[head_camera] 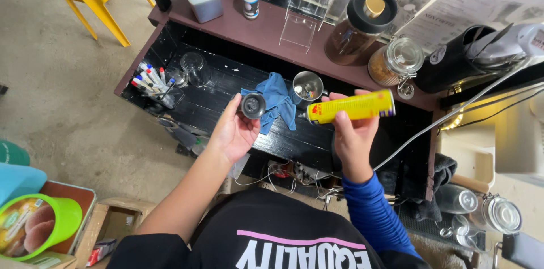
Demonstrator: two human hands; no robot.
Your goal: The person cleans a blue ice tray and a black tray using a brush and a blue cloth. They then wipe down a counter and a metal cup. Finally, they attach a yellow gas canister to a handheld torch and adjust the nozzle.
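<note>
The left hand (235,130) is closed around a small round metal burner head (253,105), pinched between thumb and fingertips, its open end turned toward the camera. The right hand (352,127) is clamped on a yellow gas canister (351,107), held nearly horizontal with its nozzle pointing to 9 o'clock, just beside the burner head but not touching it. Both are held above the black desk (294,141).

Hazards, as judged from this position:
- Misalignment. Nozzle and burner head are not on one axis; pressing them together at an angle could vent gas past the joint.
- Grip. The burner head is held by fingertips only; a push from the canister could dislodge it onto the desk.
- Surroundings. A blue cloth (276,101) and a steel cup (307,86) lie at 12 o'clock from the burner head; escaping gas would reach them first.
</note>
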